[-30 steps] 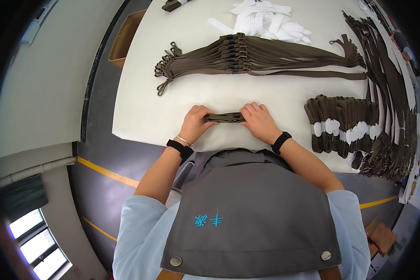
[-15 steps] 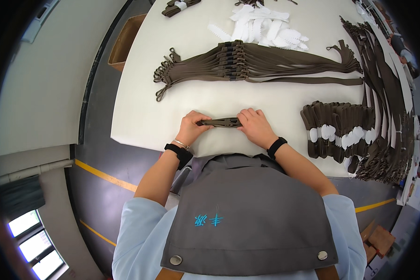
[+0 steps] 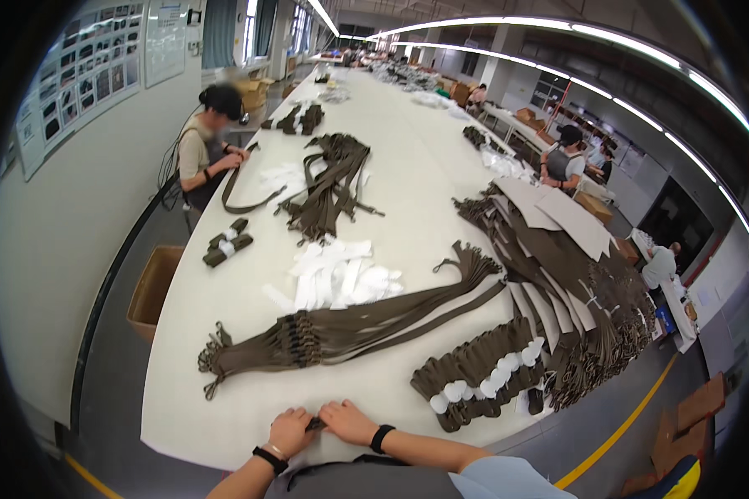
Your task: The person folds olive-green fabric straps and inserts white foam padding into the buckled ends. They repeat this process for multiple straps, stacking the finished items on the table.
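Observation:
Near the table's front edge, my left hand (image 3: 291, 432) and my right hand (image 3: 349, 422) close in on a folded dark brown strap (image 3: 314, 423). Only a small piece of it shows between them, and the fingers of both hands are curled on it. Just beyond lies a fanned row of long brown straps (image 3: 383, 330) with looped left ends and dark buckles lined up across it. To the right of my hands rest several folded strap bundles (image 3: 474, 378) with white bands round them. A heap of white strips (image 3: 349, 274) sits behind the row.
A large pile of loose straps (image 3: 549, 291) covers the table's right edge, with pale sheets (image 3: 562, 220) on top. More straps (image 3: 333, 183) lie farther up the white table (image 3: 424, 200). At the left edge, a person (image 3: 212, 154) handles a strap. A cardboard box (image 3: 156, 287) stands below.
The view has swung up and now takes in the long table and other people. My hands appear lower in the picture and closer together, still on the folded strap.

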`<state>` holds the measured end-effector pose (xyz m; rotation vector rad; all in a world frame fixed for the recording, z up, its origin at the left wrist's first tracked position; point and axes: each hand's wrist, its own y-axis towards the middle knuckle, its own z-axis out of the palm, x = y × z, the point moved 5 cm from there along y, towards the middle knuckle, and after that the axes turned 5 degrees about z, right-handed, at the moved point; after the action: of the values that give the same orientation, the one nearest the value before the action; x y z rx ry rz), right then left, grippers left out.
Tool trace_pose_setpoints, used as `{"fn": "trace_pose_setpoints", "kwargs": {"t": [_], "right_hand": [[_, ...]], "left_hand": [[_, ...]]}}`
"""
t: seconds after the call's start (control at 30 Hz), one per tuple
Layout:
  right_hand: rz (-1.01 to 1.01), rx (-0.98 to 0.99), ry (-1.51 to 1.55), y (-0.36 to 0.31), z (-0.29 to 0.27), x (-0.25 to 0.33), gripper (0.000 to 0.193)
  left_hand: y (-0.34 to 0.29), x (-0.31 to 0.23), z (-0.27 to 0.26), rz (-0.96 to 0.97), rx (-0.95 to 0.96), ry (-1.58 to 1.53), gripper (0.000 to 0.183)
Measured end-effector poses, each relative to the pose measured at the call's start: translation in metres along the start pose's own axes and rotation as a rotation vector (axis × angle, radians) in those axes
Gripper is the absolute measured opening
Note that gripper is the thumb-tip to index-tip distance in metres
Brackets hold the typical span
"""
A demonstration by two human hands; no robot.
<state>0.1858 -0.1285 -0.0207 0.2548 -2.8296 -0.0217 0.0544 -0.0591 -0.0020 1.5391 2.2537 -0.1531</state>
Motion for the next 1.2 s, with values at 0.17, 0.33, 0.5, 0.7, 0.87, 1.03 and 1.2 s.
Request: {"fn": "trace_pose_setpoints", "kwargs": {"t": [0.17, 0.33, 0.5, 0.7, 0.87, 1.03, 1.2], "right_hand": [[-0.056, 0.042, 0.03, 0.003, -0.017, 0.011, 0.032], [-0.123, 0.013, 0.112, 0.01, -0.028, 0.018, 0.032], [-0.159, 0.01, 0.214, 0.02, -0.032, 0.026, 0.03], [-0.148, 0.03, 0.319, 0.039, -0.039, 0.002, 0.033], [-0.122, 0.112, 0.256, 0.055, -0.037, -0.007, 0.037], [-0.089, 0.127, 0.401, 0.091, -0.058, -0.033, 0.044], [0.501, -0.474, 0.758, 0.15, -0.105, -0.168, 0.013]], "left_hand": [[0.001, 0.002, -0.001, -0.015, -0.006, -0.04, 0.029], [-0.005, -0.018, -0.03, 0.0, -0.047, -0.15, 0.023], [-0.012, -0.011, -0.035, -0.077, -0.001, -0.175, 0.021], [0.008, 0.003, -0.037, -0.073, -0.073, -0.155, 0.023], [0.017, 0.011, -0.047, -0.136, -0.138, -0.148, 0.027], [0.011, 0.035, -0.033, -0.267, -0.101, -0.203, 0.028], [-0.009, 0.051, -0.035, -0.421, -0.14, -0.26, 0.028]]}}
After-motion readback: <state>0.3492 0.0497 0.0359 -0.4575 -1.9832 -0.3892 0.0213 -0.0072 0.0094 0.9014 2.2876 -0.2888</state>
